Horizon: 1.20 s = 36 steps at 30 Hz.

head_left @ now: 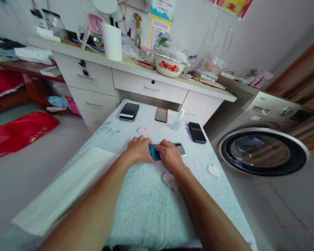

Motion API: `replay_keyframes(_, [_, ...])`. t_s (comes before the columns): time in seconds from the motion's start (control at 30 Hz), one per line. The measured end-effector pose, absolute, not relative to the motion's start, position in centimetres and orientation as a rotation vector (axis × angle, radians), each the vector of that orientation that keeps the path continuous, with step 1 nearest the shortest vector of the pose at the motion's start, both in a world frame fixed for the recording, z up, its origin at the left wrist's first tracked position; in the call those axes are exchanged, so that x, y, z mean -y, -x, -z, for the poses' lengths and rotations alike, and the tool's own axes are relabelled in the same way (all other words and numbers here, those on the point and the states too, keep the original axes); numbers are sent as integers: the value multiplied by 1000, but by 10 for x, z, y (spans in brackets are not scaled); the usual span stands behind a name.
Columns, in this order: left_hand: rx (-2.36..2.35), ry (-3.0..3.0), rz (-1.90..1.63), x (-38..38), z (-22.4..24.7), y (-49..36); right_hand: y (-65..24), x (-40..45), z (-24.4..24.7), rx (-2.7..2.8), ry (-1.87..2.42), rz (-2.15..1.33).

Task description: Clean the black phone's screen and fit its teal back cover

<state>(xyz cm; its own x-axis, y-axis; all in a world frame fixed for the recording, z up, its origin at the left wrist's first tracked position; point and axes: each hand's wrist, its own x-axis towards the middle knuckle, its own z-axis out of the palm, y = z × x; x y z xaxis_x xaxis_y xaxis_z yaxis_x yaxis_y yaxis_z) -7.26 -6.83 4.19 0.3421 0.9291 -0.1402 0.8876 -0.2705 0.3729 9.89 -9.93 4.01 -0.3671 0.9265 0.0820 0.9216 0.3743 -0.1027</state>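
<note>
A phone (155,152) lies back side up across the middle of the cloth-covered table. Its left end looks blue, and the right end is silvery with a dark camera block. My left hand (139,149) steadies the blue end, thumb along the near edge and fingers at the far side. Bent over the middle of the phone, my right hand (169,153) presses down with its fingers curled; anything beneath them is hidden. Beyond the hands stand a clear spray bottle (178,120) and a brownish phone case (161,114). A folded white sheet (68,188) lies near my left forearm.
Stacked phones (129,111) lie at the table's far left, and a dark phone (197,132) near its right edge. A white desk (151,87) behind holds a flowered bowl (170,65) and paper roll (112,42). At right is a washing machine (261,150).
</note>
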Motion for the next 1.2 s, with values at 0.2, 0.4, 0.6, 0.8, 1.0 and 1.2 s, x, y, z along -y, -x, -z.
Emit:
replay_keyframes(0.2, [-1600,-2231,-142,67,-41,73,-101,99,-40,2462,1750,-46])
replay_keyframes(0.4, [-1592,-2244,-136,66,-39,74,-110,95,-36,2366,1887,14])
replay_keyframes(0.6, [-1584,-2245,-145,65,-37,75,-122,93,-32,2272,1966,61])
replay_keyframes(0.8, [-1575,-2239,-147,67,-40,74,-132,93,-33,2182,2053,46])
replay_keyframes(1.0, [-1582,-2223,-128,68,-43,74,-137,92,-34,2113,2107,50])
replay_keyframes(1.2, [-1574,-2231,-162,67,-39,75,-138,92,-32,2090,2123,59])
